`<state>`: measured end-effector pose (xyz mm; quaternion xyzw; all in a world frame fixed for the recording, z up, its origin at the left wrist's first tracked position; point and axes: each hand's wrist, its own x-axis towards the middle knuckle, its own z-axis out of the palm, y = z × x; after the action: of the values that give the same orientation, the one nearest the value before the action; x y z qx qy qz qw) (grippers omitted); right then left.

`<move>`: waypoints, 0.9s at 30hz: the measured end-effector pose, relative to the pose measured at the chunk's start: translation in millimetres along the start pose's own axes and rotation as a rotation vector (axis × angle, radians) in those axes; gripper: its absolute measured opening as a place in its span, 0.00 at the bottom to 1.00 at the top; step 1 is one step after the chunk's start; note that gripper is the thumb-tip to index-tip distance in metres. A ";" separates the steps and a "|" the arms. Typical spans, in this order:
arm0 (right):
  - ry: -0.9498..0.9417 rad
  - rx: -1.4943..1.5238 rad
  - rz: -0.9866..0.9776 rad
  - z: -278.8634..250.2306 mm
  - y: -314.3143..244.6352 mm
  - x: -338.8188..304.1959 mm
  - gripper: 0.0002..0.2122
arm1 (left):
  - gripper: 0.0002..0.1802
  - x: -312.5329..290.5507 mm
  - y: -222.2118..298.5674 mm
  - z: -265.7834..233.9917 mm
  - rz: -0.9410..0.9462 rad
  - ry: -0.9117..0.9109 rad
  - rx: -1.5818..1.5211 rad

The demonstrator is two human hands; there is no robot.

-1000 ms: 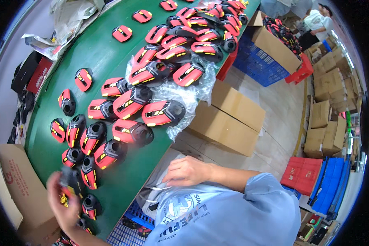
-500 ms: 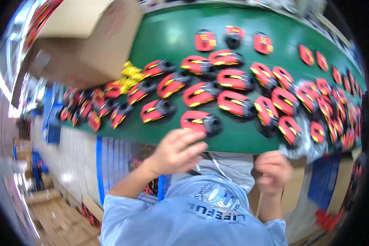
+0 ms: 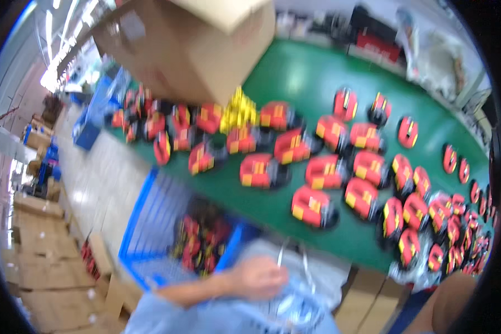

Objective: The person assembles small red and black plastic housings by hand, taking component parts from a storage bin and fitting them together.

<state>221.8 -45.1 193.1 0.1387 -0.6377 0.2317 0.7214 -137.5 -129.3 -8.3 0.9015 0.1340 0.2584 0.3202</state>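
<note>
My left hand (image 3: 260, 277) is in front of my shirt, just off the near edge of the green table (image 3: 228, 192). Its fingers look curled but are smeared by motion, and no object shows in it. At the lower right, my right hand (image 3: 455, 298) is a blurred shape beside the table's edge; its fingers cannot be made out. Many oval red-and-black plastic pieces with yellow parts lie in loose rows on the table. The nearest single red-and-black piece (image 3: 313, 207) rests close to the front edge. Neither hand touches one visibly.
A cardboard box (image 3: 206, 61) stands on the table behind a heap of small yellow parts (image 3: 239, 114). Below the front edge, a blue crate (image 3: 142, 209) holds more red-and-black pieces. A clear plastic bag (image 3: 402, 275) lies under pieces at right. Cartons (image 3: 44, 267) line the floor at left.
The view has swung and tilted, so the table slopes down to the right and more of the crate shows. My left hand has drawn back from the front piece; my right hand has moved outward right.
</note>
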 end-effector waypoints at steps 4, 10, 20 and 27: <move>-0.104 0.092 -0.227 -17.9 39.0 17.3 0.22 | 0.21 -8.1 -12.3 2.9 0.062 0.031 0.027; 0.291 -0.004 -0.178 83.4 -30.9 -34.9 0.19 | 0.20 25.2 4.7 -18.4 0.162 0.057 -0.060; 0.282 -0.545 -0.239 140.7 -111.3 18.3 0.26 | 0.17 93.2 17.8 -27.2 0.389 -0.087 -0.095; 0.275 -0.483 -0.221 156.6 -116.2 7.7 0.21 | 0.15 88.1 -12.5 -16.2 0.377 0.056 -0.041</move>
<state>147.8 -220.7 234.9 -0.0008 -0.5516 0.0101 0.8341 -74.1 -75.7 27.8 0.8963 -0.0338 0.3417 0.2806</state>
